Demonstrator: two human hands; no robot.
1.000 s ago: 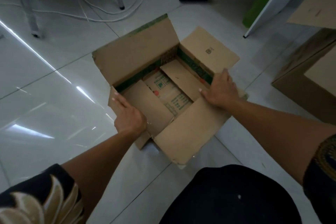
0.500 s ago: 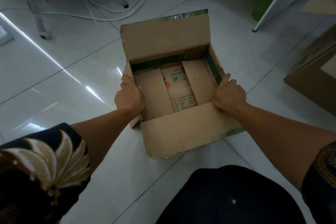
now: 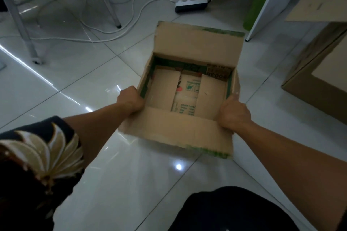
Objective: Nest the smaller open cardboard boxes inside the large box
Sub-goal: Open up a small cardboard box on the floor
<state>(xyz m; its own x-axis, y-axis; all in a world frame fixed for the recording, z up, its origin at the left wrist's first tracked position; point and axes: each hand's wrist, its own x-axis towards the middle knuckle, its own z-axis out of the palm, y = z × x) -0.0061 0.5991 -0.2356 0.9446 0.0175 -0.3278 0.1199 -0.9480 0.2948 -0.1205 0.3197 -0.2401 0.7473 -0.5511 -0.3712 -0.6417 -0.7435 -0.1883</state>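
An open brown cardboard box [image 3: 180, 131] with green printed edges is held above the white tiled floor in front of me. Its far flap stands up and its near flap hangs toward me. Inside, two bottom flaps leave a printed strip showing between them. My left hand [image 3: 129, 99] grips the box's left wall. Gripping the right wall is my right hand [image 3: 234, 113]. A larger brown cardboard box [image 3: 319, 73] stands on the floor at the right, one flap raised.
A power strip [image 3: 191, 5] and white cables [image 3: 112, 32] lie on the floor beyond the box. Metal furniture legs [image 3: 20, 24] stand at the left. A green bottle [image 3: 257, 5] and a white panel [image 3: 266, 3] lean at the upper right. My dark knee [image 3: 234, 210] is below.
The held box has turned clockwise and shifted right, toward the larger box. Both hands went from resting on its side flaps to gripping its walls.
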